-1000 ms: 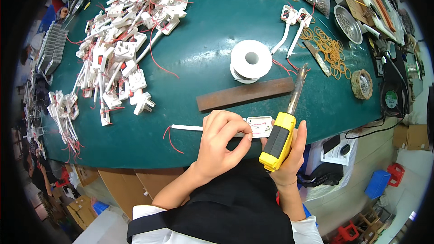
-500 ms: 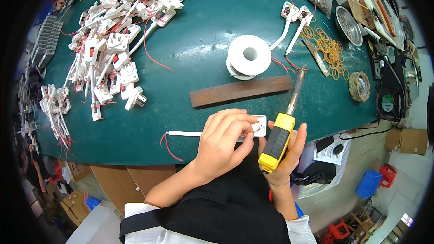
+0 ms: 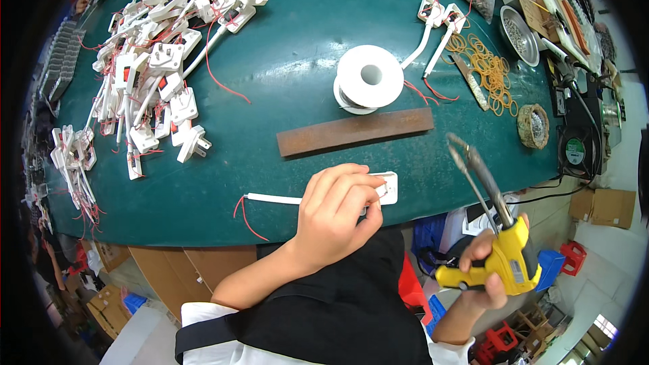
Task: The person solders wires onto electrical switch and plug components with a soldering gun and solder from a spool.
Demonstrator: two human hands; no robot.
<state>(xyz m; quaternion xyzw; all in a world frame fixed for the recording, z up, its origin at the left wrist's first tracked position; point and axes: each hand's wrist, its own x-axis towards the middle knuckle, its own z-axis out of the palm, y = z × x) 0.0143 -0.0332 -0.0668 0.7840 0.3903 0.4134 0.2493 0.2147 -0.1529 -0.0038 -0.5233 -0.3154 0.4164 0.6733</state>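
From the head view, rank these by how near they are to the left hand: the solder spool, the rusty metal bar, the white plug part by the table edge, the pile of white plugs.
1. White plug part: under the left hand.
2. Rusty metal bar: just beyond the hand.
3. Solder spool: behind the bar.
4. Pile of white plugs: far left.

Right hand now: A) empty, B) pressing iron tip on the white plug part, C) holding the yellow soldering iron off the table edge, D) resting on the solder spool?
C: the right hand grips the soldering iron beyond the table edge, tip raised clear of the plug part.
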